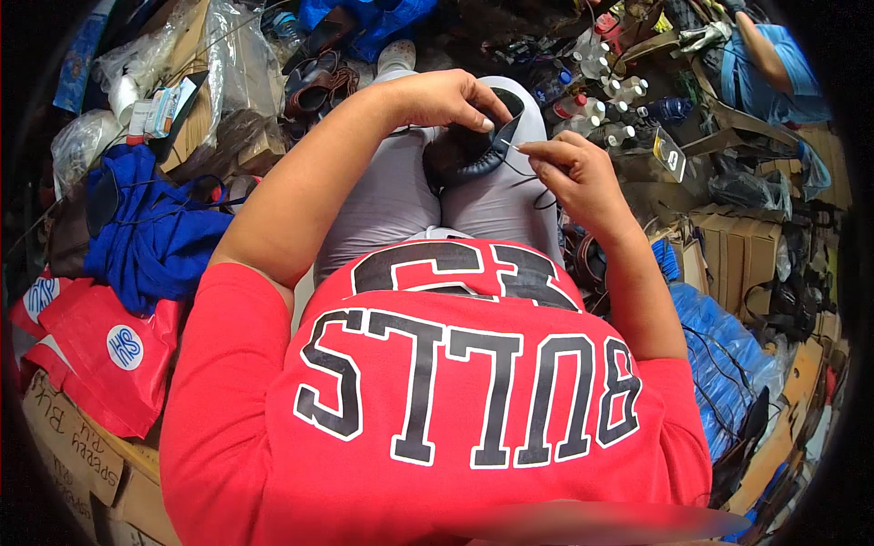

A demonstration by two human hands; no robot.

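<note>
Now, head view: the left hand (pixel 446 98) curls down over a black shoe (pixel 473 150) lying on the lap, fingers closed round its upper edge, pinning it against the grey trousers (pixel 382 205). The right hand (pixel 574 173) is pinched shut, thumb and forefinger gripping a needle (pixel 512 146) right at the shoe's rim, dark thread (pixel 533 182) trailing below. The shoe looks light and soft-sided, likely to flex, so a grip along the stitched rim seems firmest; the needle is thin and slippery, best held near its tail. Bottles (pixel 610 100) stand beyond, blue cloth (pixel 150 227) to the left
</note>
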